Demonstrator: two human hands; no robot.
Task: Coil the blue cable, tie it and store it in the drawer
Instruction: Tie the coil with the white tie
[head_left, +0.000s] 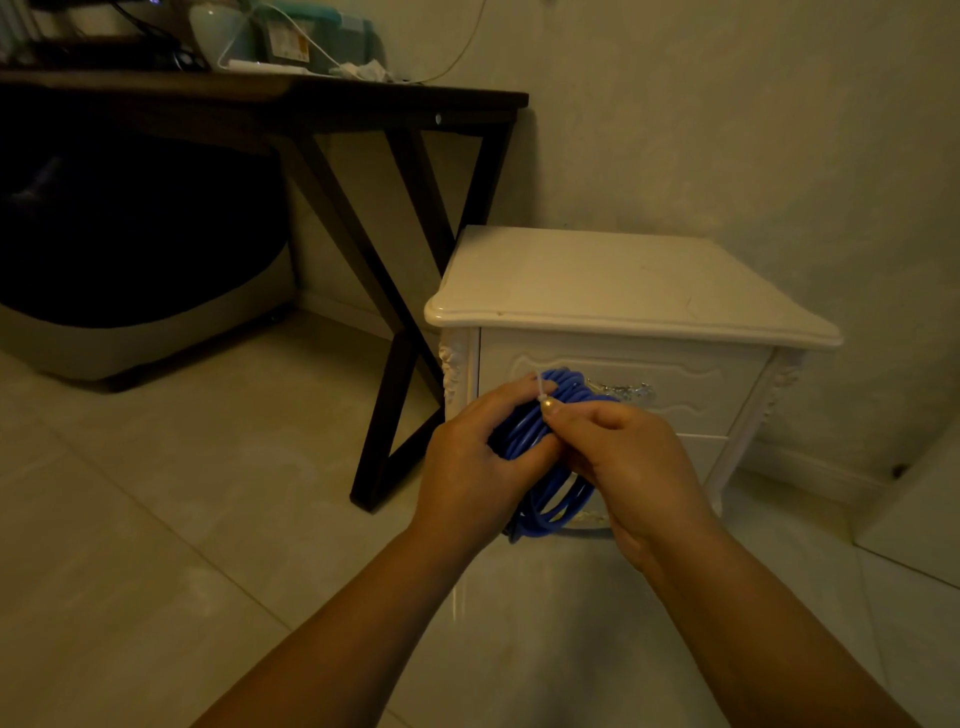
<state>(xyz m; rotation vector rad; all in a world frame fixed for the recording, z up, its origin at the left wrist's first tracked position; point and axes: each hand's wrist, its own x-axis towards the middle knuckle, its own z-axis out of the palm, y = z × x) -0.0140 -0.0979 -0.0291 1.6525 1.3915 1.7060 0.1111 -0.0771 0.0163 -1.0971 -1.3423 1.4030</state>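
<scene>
I see both hands held up before the white nightstand (623, 280) and its closed top drawer (701, 387). The left hand (475, 465) grips the coiled blue cable (558, 499), fingers curled round the loops. The right hand (636, 457) pinches a thin white tie (539, 387) at the top of the coil.

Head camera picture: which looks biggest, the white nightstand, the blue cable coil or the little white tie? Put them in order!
1. white nightstand, biggest by far.
2. blue cable coil, partly hidden and nearer the camera, yet clearly smaller.
3. white tie, a tiny strip at the coil's top.
</scene>
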